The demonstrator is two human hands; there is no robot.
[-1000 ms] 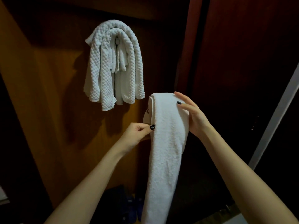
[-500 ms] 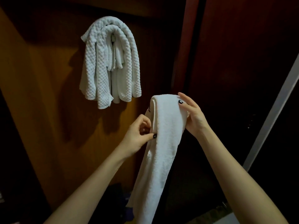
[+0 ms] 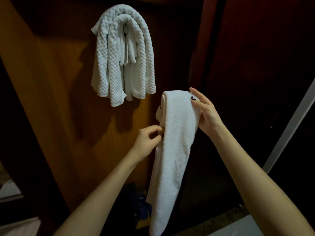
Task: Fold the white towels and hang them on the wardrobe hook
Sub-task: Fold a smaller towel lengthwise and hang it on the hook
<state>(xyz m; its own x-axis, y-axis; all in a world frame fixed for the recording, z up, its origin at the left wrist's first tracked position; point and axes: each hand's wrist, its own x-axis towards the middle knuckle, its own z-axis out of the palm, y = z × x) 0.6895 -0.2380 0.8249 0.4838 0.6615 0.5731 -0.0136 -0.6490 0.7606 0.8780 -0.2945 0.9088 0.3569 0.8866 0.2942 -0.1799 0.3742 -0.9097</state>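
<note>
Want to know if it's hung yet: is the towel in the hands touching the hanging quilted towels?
Apart. The head view shows a strip of brown panel between the held towel and the quilted towels.

Wardrobe hook hidden beneath hung towels, left hand fingertips behind folded towel

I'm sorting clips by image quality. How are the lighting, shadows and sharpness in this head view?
Head view: dim, warm light; the hanging towels and the held towel are brightest, texture sharp, no glare. Head view: the hanging towels cast a soft shadow left and below on the wood panel. Head view: the right side is nearly black, detail lost.
</note>
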